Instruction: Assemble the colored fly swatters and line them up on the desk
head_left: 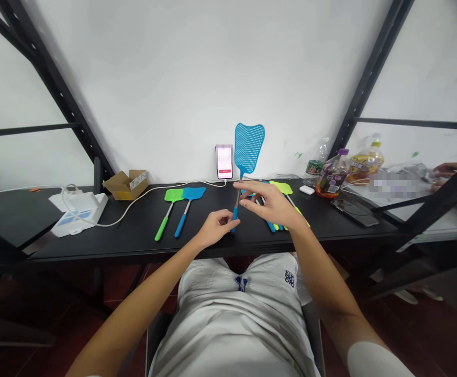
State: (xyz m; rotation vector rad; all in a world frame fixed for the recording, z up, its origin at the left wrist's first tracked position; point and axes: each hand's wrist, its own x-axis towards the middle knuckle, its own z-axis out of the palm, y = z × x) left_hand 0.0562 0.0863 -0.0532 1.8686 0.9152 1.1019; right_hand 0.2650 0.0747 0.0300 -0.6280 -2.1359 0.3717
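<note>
Held upright over the black desk is a blue fly swatter (249, 147) with a metal rod. My left hand (217, 227) is closed around its blue handle. Fingers apart, my right hand (269, 202) is beside the rod, just below the swatter's head; whether the fingertips touch the rod I cannot tell. To the left lie a green fly swatter (167, 209) and another blue fly swatter (189, 204), side by side. Partly hidden behind my right hand are several more swatters, among them a yellow-green fly swatter (282, 187).
A lit phone (224, 163) leans on the wall with a white cable. An open cardboard box (126, 185) and a white box (79, 213) stand left. Rightward are bottles (332, 173), a white case (307, 190) and a dark phone (354, 212). Another person's hand (448, 173) shows far right.
</note>
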